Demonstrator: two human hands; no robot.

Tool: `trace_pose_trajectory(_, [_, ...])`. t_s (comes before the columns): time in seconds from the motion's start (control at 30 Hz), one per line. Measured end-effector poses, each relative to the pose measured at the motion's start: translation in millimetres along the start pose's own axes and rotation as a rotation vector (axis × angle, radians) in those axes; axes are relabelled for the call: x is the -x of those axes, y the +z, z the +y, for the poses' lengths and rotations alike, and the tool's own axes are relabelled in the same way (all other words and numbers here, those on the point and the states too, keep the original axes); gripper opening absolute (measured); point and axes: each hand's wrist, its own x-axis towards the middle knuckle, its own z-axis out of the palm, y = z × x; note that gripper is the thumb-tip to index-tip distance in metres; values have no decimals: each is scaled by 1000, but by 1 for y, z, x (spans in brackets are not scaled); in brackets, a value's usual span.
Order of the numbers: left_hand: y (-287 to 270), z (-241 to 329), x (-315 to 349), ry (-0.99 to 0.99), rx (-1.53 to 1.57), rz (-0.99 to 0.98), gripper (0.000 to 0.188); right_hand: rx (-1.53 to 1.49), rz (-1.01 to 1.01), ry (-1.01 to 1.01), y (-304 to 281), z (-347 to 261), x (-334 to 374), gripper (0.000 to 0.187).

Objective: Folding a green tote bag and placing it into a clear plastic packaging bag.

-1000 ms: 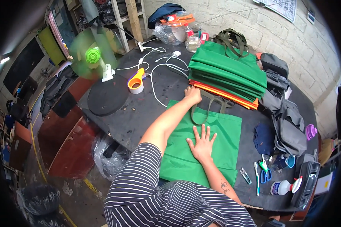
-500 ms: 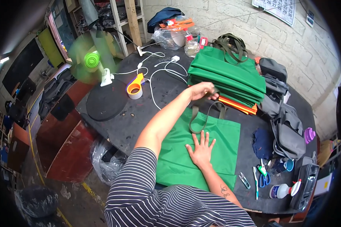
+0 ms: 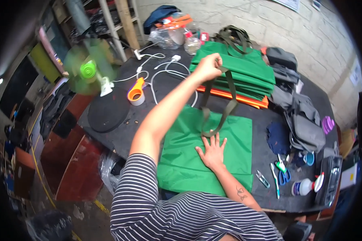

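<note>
"Black table (image 3: 260, 160), near side: green tote bag (image 3: 181, 160). Which step?"

"Handle-raising, apparently: left hand (image 3: 209, 67) grasping olive strap (image 3: 232, 90), right hand (image 3: 213, 156) splayed on bag. Further pull calls for bracing."

Head-worn, left fisheye of a pair. Looking down and forward from the near side, close above green bag (image 3: 185, 154) and black table (image 3: 263, 148), reaching far wall (image 3: 261, 24) and floor (image 3: 86, 217) at left.
</note>
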Motion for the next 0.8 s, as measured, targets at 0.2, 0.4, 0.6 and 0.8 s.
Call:
trace_pose_trajectory(0.2, [-14,42,15,-104,576,-809,37,-16,-71,10,-6,5,0,63])
trace_pose_trajectory(0.4, [-13,38,6,456,-863,251,24,-70,79,-10,3,7,2,63])
trace_pose_trajectory(0.6, [-3,22,6,139,-550,170,50,-38,55,-7,6,9,2,65])
trace_pose_trajectory(0.8, [56,-6,73,33,-672,-629,59,-44,80,-10,10,7,2,66])
